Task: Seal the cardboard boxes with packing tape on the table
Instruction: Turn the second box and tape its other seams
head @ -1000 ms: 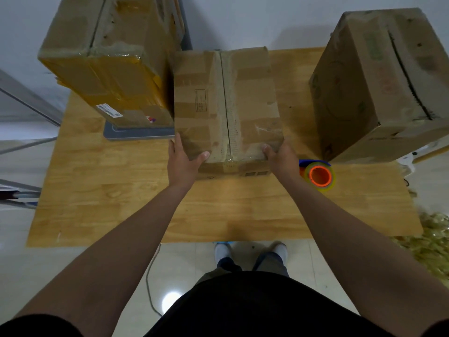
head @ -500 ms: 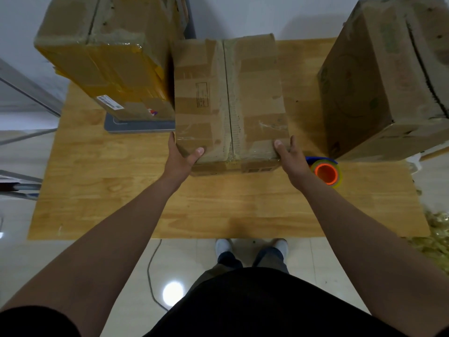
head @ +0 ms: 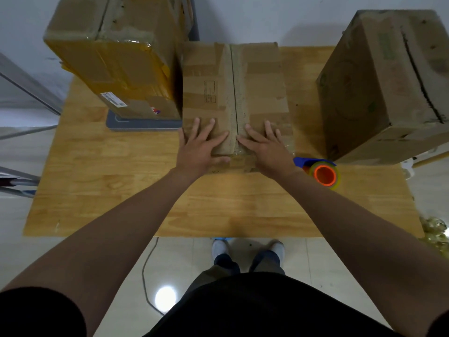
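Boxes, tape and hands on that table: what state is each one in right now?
Middle box: flaps closed, tape along its centre seam.
Left box: closed, wrapped in yellowish tape.
Right box: flaps closed, with a dark gap showing along its seam.
Tape dispenser: lying on the table, unheld.
Left hand: flat, open, pressing the middle box.
Right hand: the same.

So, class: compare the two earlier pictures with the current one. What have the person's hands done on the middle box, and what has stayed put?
Both hands let go of the middle box's near corners and moved up onto its top. The left hand and right hand now lie flat, fingers spread, either side of the centre seam. The tape dispenser, the left box and the right box stayed where they were on the table.
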